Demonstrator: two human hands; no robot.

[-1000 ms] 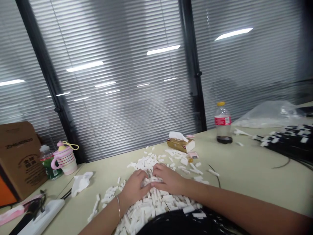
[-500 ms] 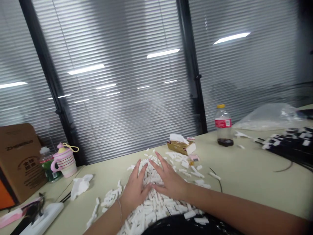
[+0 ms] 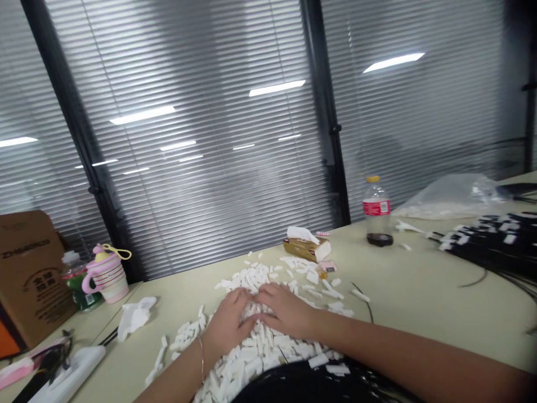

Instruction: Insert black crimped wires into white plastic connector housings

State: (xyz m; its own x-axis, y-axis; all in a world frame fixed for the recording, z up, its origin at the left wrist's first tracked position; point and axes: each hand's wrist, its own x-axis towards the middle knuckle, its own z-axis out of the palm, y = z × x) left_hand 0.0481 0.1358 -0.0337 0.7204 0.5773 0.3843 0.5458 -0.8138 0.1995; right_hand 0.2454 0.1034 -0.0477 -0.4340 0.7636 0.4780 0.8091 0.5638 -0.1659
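My left hand [image 3: 226,327] and right hand [image 3: 287,310] are on the heap of white plastic pieces [image 3: 262,355] at 6 o'clock, fingers [image 3: 241,305] curled in, can't tell if pinching any — most of the heap left, a batch of white-tipped black leads [image 3: 490,240] at 3 o'clock looks done.

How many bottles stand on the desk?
2. A plastic bottle with a yellow cap and dark liquid stands at the right; a bottle with green contents stands at the left, partly behind a pink cup. More may be hidden.
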